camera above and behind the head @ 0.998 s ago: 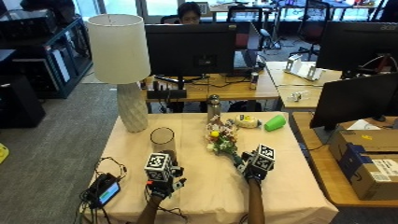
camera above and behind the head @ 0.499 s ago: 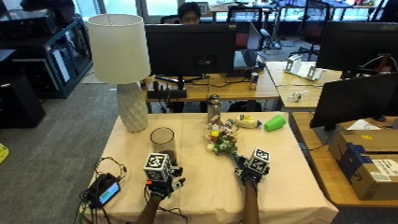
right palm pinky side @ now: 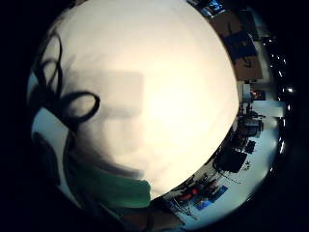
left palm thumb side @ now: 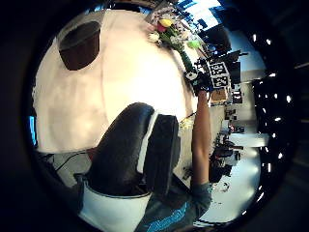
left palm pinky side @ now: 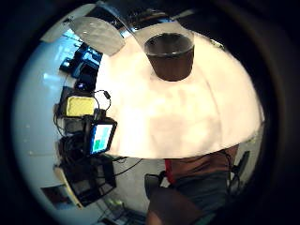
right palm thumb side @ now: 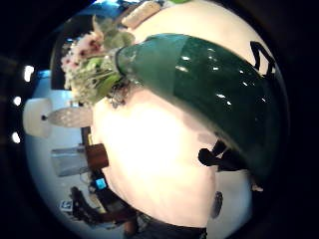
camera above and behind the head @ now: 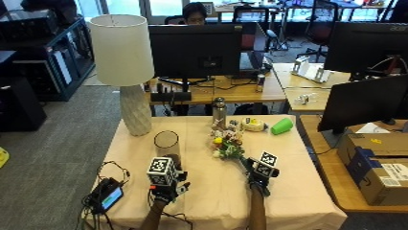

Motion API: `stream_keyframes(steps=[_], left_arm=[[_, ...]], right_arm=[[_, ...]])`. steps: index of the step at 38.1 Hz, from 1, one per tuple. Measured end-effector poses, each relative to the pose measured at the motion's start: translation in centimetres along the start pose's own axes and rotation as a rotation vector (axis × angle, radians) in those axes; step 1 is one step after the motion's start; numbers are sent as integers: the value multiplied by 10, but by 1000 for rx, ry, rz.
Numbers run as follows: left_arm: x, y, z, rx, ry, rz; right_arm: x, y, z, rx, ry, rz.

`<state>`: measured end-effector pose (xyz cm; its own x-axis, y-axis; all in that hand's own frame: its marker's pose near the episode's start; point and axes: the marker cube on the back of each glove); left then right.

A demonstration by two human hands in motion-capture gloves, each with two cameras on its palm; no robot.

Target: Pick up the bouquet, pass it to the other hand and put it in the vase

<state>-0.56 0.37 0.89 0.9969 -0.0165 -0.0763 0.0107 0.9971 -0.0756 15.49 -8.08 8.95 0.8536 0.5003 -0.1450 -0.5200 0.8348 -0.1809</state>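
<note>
The bouquet [camera above and behind the head: 228, 143] lies on the cream tablecloth [camera above and behind the head: 210, 201], mixed flowers pointing away from me, its dark green wrapped stem running back under my right hand [camera above and behind the head: 260, 173]. In the right thumb side palm view the green wrap [right palm thumb side: 209, 84] sits close against that palm, and a dark fingertip curls at its edge. The left thumb side palm view also shows the bouquet [left palm thumb side: 166, 31] with the right hand [left palm thumb side: 205, 79] on its stem end. The dark glass vase [camera above and behind the head: 167, 143] stands upright to the bouquet's left. My left hand [camera above and behind the head: 164, 181] rests in front of the vase, fingers loosely curled, holding nothing.
A tall white lamp [camera above and behind the head: 127, 72] stands at the table's back left. A metal bottle [camera above and behind the head: 219, 108] and a tipped green cup [camera above and behind the head: 281, 126] sit along the back edge. A small screen device [camera above and behind the head: 107, 195] with cables lies at the front left corner.
My right hand has slid a little back toward me along the bouquet's stem and settled on it. Bouquet, vase and left hand have stayed where they were.
</note>
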Motion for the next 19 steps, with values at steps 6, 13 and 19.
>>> stream_keyframes(steps=[6,13,19], left_arm=[[-2,0,2,-3,7,-8],[-4,-1,0,9,4,-9],[-5,-7,-1,22,16,-8]], right_arm=[[6,-2,1,13,39,19],[3,3,4,-47,-4,8],[3,-4,-5,23,-67,-9]])
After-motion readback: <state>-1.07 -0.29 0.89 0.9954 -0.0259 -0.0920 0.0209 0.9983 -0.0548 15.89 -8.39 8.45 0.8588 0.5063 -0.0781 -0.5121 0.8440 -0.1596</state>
